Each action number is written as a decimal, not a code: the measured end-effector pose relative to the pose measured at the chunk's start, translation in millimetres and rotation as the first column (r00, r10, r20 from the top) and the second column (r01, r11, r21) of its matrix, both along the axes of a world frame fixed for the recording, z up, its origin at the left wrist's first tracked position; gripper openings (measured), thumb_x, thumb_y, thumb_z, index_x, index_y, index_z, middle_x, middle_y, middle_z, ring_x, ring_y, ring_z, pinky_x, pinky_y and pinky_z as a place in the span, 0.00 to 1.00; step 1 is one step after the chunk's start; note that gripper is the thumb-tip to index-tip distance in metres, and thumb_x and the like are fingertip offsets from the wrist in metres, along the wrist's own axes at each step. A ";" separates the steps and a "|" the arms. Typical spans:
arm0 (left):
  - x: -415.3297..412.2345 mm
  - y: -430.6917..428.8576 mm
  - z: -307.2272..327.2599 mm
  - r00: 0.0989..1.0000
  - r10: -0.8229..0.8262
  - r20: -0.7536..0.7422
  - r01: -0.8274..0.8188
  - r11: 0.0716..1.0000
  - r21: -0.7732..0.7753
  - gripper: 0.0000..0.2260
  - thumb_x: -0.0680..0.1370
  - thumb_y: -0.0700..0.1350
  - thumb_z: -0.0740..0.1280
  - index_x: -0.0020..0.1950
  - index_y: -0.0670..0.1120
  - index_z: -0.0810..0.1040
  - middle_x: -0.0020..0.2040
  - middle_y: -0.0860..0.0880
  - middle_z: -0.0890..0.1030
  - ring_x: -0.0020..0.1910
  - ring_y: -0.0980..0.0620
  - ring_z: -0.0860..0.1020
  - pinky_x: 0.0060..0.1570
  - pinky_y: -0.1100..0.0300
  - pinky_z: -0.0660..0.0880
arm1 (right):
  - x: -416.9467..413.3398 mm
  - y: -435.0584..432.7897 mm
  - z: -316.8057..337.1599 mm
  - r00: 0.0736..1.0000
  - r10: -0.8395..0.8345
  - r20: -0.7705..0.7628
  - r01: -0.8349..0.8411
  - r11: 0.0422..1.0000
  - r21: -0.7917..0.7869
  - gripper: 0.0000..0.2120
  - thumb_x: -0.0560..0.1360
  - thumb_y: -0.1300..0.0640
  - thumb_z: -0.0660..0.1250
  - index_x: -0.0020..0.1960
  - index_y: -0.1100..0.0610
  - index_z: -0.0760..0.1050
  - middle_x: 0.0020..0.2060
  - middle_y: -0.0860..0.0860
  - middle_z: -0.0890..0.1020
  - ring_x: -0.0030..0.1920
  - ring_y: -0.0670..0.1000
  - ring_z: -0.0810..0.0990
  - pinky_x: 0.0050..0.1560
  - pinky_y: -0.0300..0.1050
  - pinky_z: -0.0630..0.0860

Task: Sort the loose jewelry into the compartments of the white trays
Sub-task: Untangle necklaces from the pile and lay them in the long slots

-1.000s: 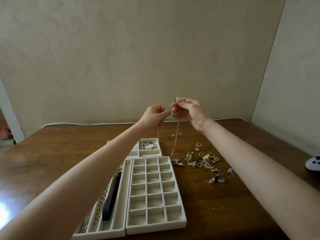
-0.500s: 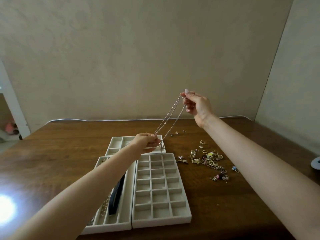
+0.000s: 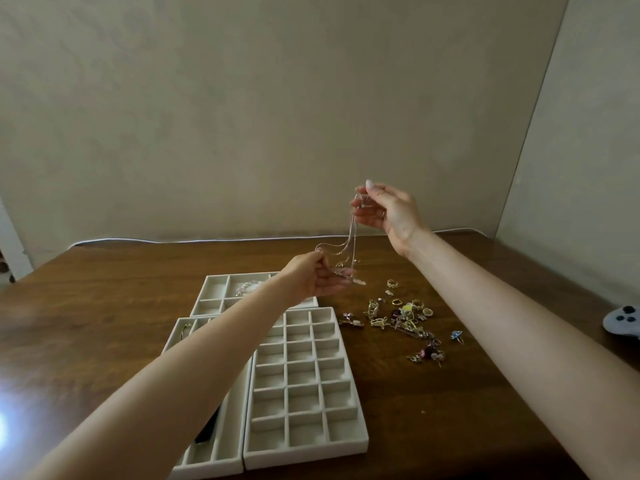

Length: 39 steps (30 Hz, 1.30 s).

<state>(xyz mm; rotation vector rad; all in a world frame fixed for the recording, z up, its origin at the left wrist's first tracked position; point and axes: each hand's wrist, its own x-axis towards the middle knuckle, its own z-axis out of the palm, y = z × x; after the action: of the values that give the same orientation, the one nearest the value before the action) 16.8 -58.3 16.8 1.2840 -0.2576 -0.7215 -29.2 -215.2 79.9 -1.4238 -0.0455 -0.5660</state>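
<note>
We've brought left hand (image 3: 309, 279) and right hand (image 3: 391, 210) closer, fingers (image 3: 375, 192) pinching the slackened necklace (image 3: 351, 233), ready for a tray (image 3: 235, 275).

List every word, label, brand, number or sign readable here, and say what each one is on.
None: no readable text anywhere in this view.
White trays, table and wall: plain, no print.
Loose jewelry and the necklace chain pinched by the left hand and right hand: too small to show any engraving.
Grey object at the right edge: dark spots, no legible mark.
</note>
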 end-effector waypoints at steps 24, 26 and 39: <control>19.0 -36.4 -17.3 0.981 -0.009 -0.196 -0.042 0.966 -0.256 0.15 0.82 0.40 0.52 0.51 0.32 0.74 0.47 0.37 0.80 0.36 0.48 0.84 0.33 0.63 0.80 | -12.3 -26.5 -92.7 0.940 0.126 -0.318 -0.164 0.982 -0.096 0.42 0.71 0.76 0.62 0.74 0.42 0.56 0.49 0.61 0.79 0.48 0.58 0.80 0.52 0.54 0.79; 19.3 -36.5 -16.4 0.977 -0.027 -0.213 -0.032 0.962 -0.270 0.14 0.82 0.39 0.53 0.51 0.32 0.75 0.46 0.38 0.81 0.37 0.48 0.84 0.33 0.63 0.80 | -12.5 -20.3 -96.5 0.921 0.228 -0.316 -0.254 0.966 -0.042 0.42 0.71 0.76 0.64 0.73 0.40 0.56 0.49 0.59 0.80 0.47 0.58 0.81 0.55 0.58 0.77; 19.8 -37.9 -9.0 0.998 -0.033 -0.061 0.017 0.968 -0.252 0.11 0.81 0.38 0.54 0.55 0.36 0.75 0.52 0.41 0.80 0.48 0.48 0.81 0.43 0.62 0.81 | -11.4 -21.6 -95.5 0.938 0.263 -0.228 -0.252 0.965 0.073 0.33 0.72 0.70 0.68 0.71 0.48 0.63 0.48 0.59 0.80 0.43 0.56 0.82 0.47 0.52 0.81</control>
<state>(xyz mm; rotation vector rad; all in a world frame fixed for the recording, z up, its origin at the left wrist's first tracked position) 36.6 -96.2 7.8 1.0165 -0.3031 -0.7258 -40.6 -236.8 -15.5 -1.4078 -0.0298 -0.1781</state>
